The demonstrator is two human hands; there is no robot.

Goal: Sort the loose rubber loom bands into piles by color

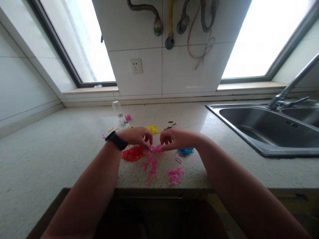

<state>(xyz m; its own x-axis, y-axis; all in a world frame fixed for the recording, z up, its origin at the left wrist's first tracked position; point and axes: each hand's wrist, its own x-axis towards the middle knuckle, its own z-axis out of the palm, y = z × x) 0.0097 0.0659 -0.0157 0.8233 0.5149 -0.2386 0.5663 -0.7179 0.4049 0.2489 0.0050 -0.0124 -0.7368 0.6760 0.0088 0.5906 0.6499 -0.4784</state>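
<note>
My left hand (136,136), with a black watch (116,140) on its wrist, curls its fingers down to a cluster of small pink pieces (156,149). From the other side my right hand (174,137) meets the same cluster, its thumb and fingers bent together. The pieces look like thin plastic loops or clips; their exact kind is too small to tell. More pink pieces (152,169) trail toward the counter's front edge. Red pieces (133,153) lie under and beside my left hand. Blue pieces (185,152) sit below my right wrist.
Yellow pieces (152,129) and a few black ones (169,126) lie beyond my hands. Another pink heap (174,176) is near the front edge. A clear bottle (117,110) stands at the back left beside a pink item (128,117). A steel sink (249,127) is on the right.
</note>
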